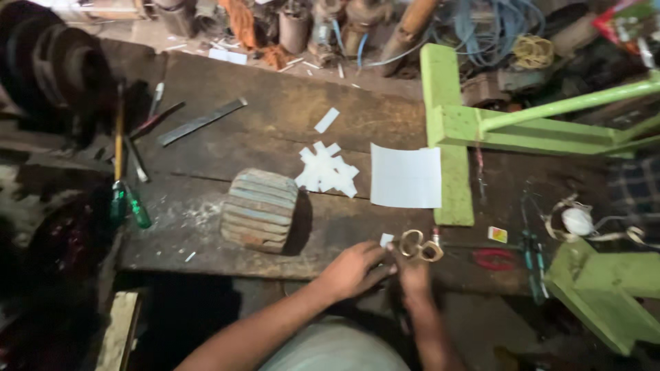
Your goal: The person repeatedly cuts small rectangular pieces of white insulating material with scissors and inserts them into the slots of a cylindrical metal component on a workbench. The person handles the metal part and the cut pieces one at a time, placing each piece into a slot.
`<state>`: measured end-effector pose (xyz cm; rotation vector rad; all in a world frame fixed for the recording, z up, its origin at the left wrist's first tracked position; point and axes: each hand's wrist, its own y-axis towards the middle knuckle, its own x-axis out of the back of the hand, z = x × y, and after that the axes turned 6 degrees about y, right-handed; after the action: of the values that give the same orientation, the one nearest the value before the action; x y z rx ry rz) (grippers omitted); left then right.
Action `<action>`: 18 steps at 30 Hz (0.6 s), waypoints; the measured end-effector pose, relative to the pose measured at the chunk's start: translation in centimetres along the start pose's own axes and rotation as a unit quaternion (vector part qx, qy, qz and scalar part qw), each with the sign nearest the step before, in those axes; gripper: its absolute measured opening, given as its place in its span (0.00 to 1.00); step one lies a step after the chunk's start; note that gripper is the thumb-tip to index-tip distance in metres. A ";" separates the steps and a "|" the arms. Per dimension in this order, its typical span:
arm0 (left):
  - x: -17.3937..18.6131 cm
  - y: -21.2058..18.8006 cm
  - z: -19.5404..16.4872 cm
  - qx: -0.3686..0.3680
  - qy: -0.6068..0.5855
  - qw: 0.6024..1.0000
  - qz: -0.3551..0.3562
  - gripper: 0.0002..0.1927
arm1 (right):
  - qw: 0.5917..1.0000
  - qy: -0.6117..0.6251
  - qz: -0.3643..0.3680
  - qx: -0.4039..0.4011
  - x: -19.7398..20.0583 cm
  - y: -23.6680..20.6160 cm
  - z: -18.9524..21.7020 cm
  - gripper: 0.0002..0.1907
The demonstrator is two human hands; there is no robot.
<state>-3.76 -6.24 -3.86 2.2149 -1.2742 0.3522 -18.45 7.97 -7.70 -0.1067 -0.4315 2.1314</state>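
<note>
While the dark wooden workbench (275, 130) carries a ribbed block (259, 209) with the white sheet (405, 176) to its right, both hands work at the edge below that sheet. Left hand (350, 269) pinches 1 small paper scrap (386, 239); right hand (414, 271) grips brass-handled scissors (421, 246), best kept steady and square to it.
</note>
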 end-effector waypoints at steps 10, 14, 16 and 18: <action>-0.9 3.4 1.4 0.350 -0.314 0.882 0.032 0.16 | 0.993 -0.061 -0.046 0.095 0.2 -1.8 0.9 0.14; -1.7 5.9 3.5 -0.051 0.143 0.988 -0.019 0.12 | 0.868 -0.306 -0.104 0.377 1.1 1.1 -1.0 0.23; -2.7 6.5 4.2 -0.129 0.310 0.940 0.054 0.12 | 0.913 -0.308 -0.135 0.230 1.2 2.3 -1.6 0.26; -3.3 5.9 4.5 -0.133 0.337 0.924 0.124 0.12 | 0.909 -0.379 -0.145 0.101 0.7 2.8 -1.4 0.24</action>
<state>-10.72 -8.82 -7.17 1.4993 -1.1197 0.8918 -20.76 7.50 -9.94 0.8787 -0.6187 1.8382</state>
